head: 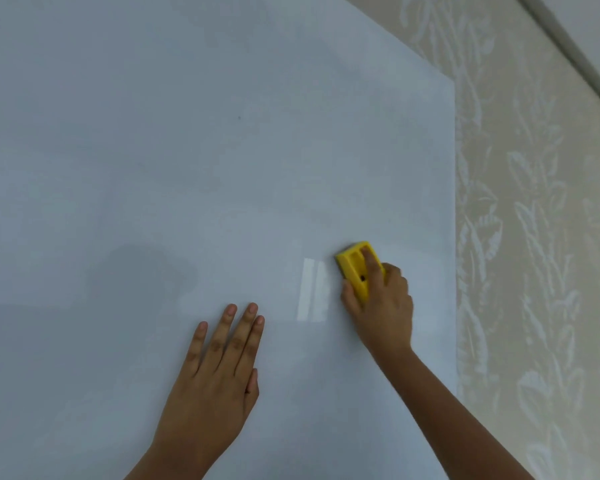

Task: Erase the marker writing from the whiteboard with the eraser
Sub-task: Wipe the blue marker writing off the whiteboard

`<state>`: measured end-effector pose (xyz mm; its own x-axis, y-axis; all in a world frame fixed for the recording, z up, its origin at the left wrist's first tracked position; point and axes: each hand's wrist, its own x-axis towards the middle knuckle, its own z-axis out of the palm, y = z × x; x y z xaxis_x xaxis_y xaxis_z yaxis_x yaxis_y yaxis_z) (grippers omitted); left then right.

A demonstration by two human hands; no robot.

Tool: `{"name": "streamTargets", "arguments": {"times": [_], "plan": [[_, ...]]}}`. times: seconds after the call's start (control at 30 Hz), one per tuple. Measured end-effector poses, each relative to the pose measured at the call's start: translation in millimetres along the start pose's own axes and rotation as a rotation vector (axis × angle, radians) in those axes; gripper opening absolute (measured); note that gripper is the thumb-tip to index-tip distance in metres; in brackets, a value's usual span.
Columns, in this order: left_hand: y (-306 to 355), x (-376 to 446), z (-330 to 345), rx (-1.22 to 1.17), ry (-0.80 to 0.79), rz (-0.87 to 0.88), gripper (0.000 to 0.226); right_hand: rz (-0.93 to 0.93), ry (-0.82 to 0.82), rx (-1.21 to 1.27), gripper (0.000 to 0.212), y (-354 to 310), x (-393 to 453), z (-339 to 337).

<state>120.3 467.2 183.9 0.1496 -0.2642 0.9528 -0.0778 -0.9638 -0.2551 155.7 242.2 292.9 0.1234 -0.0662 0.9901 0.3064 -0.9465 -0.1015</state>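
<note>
Setting: room in a home, probably | Evidence: beige wallpaper (534,237) with pale leaf pattern; frameless whiteboard (187,133) sheet fixed flat on it; pale moulding strip (575,53) at upper right

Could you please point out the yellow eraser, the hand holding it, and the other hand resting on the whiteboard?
yellow eraser (355,268): head view, on its plastic back.
right hand (385,306): head view, middle of the hand's back.
left hand (212,382): head view, middle of the hand's back.
</note>
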Motion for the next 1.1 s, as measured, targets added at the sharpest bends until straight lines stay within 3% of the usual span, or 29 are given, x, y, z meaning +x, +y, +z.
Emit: {"name": "streamTargets", "arguments": {"times": [0.13, 0.23, 0.37, 0.5, 0.7, 0.8, 0.97, 1.03, 1.1], "plan": [[-0.7, -0.8, 1.4, -0.002, 0.001, -0.008, 0.053, 0.361, -0.002, 0.031, 0.062, 18.4, 44.1, -3.1], [-0.3, -0.3, 2.2, 0.007, 0.013, -0.007, 0.055, 0.471, 0.024, 0.138, 0.061, -2.8, 83.7, -4.0], [-0.2, 0.6, 1.4, 0.009, 0.024, 0.007, 0.058, 0.414, 0.059, 0.171, 0.061, -63.4, 109.5, -0.7], [-0.2, 0.2, -1.2, 0.002, 0.011, -0.001, 0.057, 0.150, 0.103, 0.052, 0.061, -114.0, 78.6, 5.0], [-0.8, -1.3, 1.3, 0.026, 0.021, 0.002, 0.057, -0.137, 0.080, 0.099, 0.058, -89.1, 13.4, 3.8], [0.2, -2.3, 2.9, 0.040, 0.021, 0.007, 0.057, -0.078, 0.070, 0.072, 0.062, -43.0, -2.4, 5.6], [-2.3, -1.4, -0.6, 0.075, 0.010, 0.017, 0.058, 0.418, 0.088, 0.109, 0.060, 7.2, 41.3, 3.7], [-2.8, -1.9, -0.8, 0.068, 0.032, 0.020, 0.062, 0.424, 0.080, 0.101, 0.061, -3.7, 45.2, 4.6], [-2.9, -2.0, -0.6, 0.065, 0.061, 0.025, 0.070, 0.290, 0.065, 0.084, 0.062, -26.2, 32.1, 6.1]]}}
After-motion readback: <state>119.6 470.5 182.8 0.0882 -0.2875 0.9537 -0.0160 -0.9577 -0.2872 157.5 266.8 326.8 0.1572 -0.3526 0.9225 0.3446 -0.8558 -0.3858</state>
